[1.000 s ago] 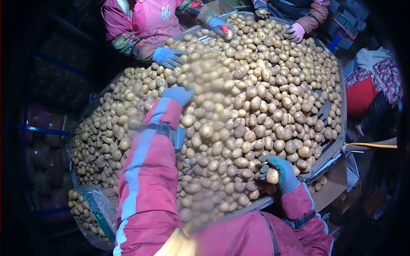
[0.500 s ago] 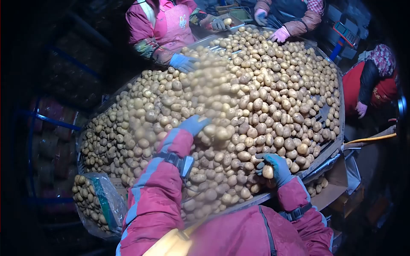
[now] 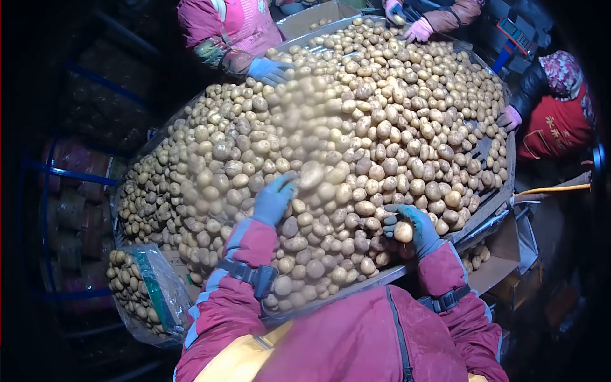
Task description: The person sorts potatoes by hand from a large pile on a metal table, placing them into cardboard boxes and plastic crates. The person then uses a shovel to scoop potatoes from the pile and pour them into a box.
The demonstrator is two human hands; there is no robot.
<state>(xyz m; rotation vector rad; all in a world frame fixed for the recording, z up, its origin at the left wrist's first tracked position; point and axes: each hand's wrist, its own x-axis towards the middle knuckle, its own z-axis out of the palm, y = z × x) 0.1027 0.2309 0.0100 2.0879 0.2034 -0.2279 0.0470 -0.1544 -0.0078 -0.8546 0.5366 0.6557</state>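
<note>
A heap of potatoes [image 3: 375,127] covers the big sorting table, whose metal rim [image 3: 382,278] runs in front of me. My left hand [image 3: 275,198], in a blue glove, lies over the middle of the heap. Its fingers stretch toward a larger potato [image 3: 312,175] and look empty; a blurred patch in the picture softens the potatoes there. Near the front right edge, my right hand [image 3: 420,230], also gloved, curls round a potato [image 3: 403,232] and grips it just above the others.
A clear bag of potatoes [image 3: 137,293] stands at the left front corner. An open cardboard box [image 3: 496,264] sits below the right edge, near a yellow cable [image 3: 552,189]. Co-workers' gloved hands [image 3: 270,70] reach over the far side. A digital display [image 3: 514,35] stands back right.
My left hand has drawn back slightly toward me and left. My right hand still grips the potato. The co-worker at right has raised a hand to the table edge.
</note>
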